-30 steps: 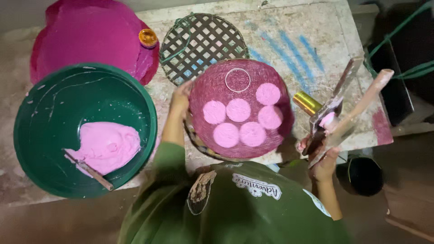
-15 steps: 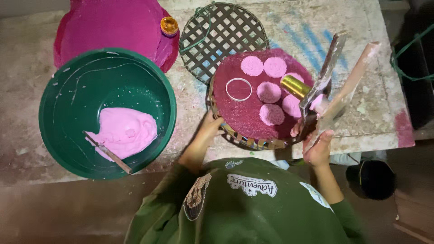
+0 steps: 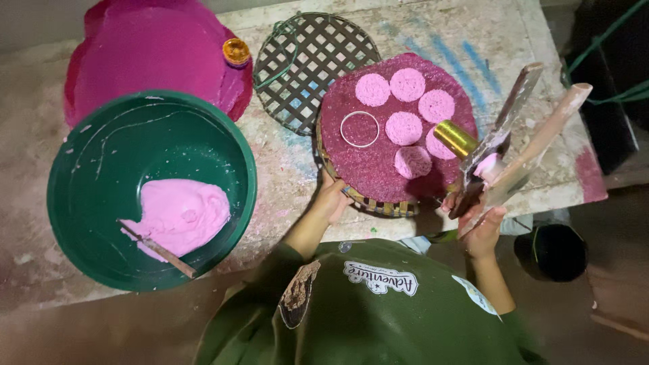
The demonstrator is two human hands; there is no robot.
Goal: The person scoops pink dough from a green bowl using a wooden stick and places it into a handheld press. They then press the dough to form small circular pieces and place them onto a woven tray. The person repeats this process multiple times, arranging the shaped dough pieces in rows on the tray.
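Presently our left hand [image 3: 331, 201] clasping near rim of woven tray [image 3: 378, 203], pink discs [image 3: 404, 127] atop its magenta mat, our right hand [image 3: 481, 226] closed round wooden sticks [image 3: 527, 145], green bowl [image 3: 101, 169] left.

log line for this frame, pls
left hand: grips woven tray rim | right hand: holds wooden press | tray: five pink discs, one ring | green bowl: pink dough

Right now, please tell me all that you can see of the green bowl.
The green bowl is large, round and deep, probably plastic, with pale smears on its inner wall. It stands upright on the stained table, at the side of the left hand, which does not touch it. A lump of pink dough lies inside, with a thin stick resting in it. Its far rim overlaps a magenta mat.
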